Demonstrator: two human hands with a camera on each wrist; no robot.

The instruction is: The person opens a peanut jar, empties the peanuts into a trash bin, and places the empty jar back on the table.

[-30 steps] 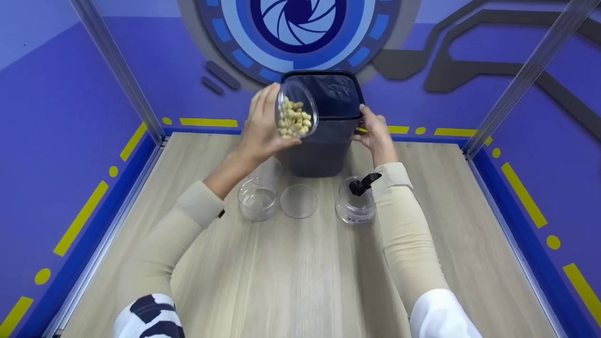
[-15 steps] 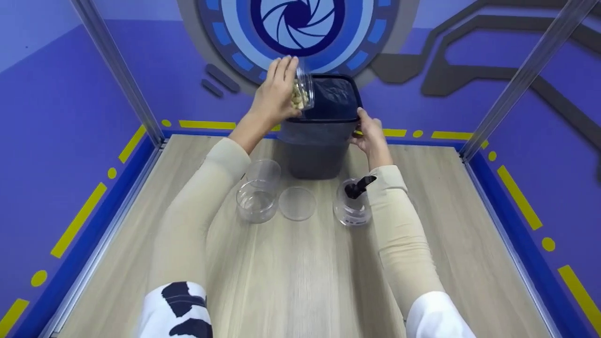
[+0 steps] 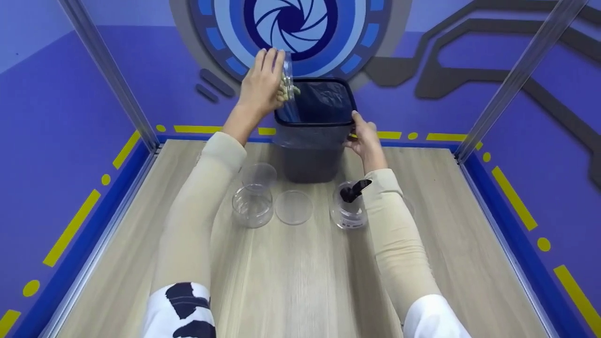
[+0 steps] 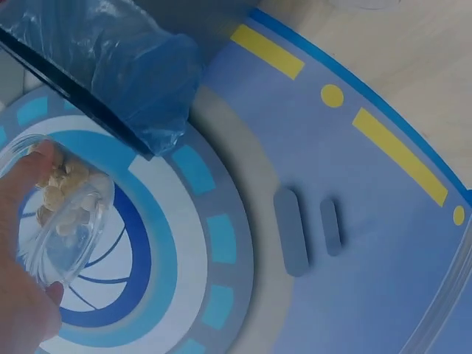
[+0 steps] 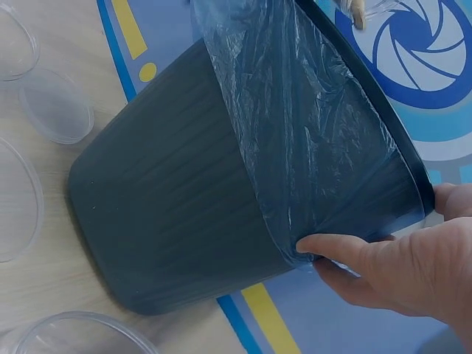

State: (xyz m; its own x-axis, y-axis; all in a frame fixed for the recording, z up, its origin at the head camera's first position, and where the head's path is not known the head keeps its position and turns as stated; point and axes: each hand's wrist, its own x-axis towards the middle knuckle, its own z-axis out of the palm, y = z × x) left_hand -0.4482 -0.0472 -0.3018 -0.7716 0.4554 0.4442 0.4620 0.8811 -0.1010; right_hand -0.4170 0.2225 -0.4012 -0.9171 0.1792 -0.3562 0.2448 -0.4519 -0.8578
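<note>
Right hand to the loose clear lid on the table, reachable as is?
Probably yes, once it lets go: the right hand grips the bin rim. The lid lies flat and uncovered just in front of the bin, between two clear jars.

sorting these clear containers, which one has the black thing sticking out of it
The clear jar on the table by the right forearm; a black piece pokes from its top. The other clear jar beside the flat lid has none.
</note>
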